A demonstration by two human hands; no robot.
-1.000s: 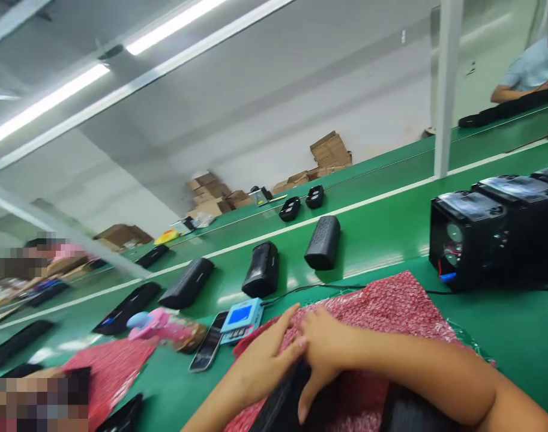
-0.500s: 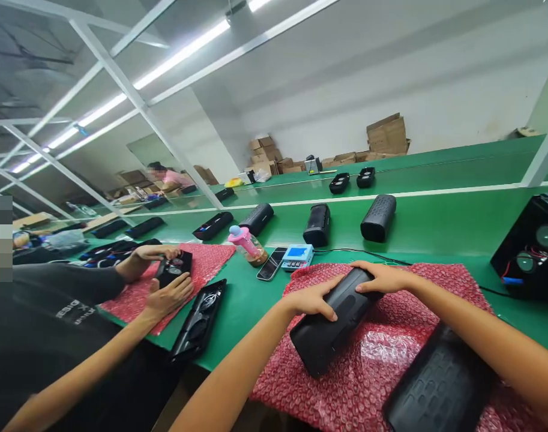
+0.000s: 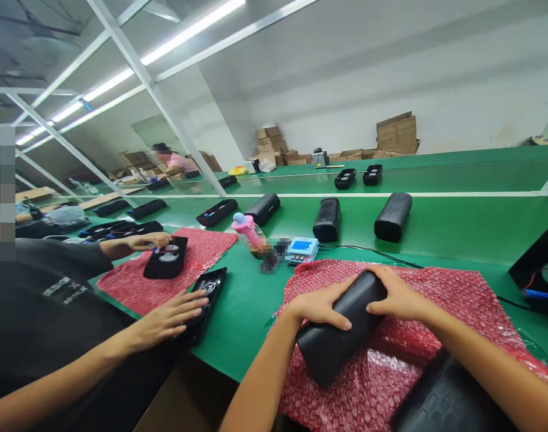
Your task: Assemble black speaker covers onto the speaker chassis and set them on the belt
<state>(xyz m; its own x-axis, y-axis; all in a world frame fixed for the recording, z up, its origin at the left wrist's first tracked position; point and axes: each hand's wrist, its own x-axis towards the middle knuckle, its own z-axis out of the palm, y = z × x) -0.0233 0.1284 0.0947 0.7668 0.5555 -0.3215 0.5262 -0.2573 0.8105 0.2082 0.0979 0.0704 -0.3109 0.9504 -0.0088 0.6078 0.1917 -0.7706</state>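
Black plastic of a speaker (image 3: pixel 339 345) is grasped by left hand (image 3: pixel 319 305) and right hand (image 3: pixel 398 294) over red bubble wrap (image 3: pixel 458 300). It has been turned, so a smooth side is exposed.

We're in an assembly workshop: black casings (image 3: pixel 341 348) dot the green counter (image 3: pixel 240 318), a co-worker (image 3: pixel 71 300) busy beside it, strip lights (image 3: pixel 192 33) blazing above it, cartons (image 3: pixel 396 133) heaped beyond it!

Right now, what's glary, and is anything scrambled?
Head view: long white ceiling tubes glow brightly; white glare streaks the red plastic bubble wrap beside the smooth black case; blocky pixels hide a patch beside the light-blue boxy device.
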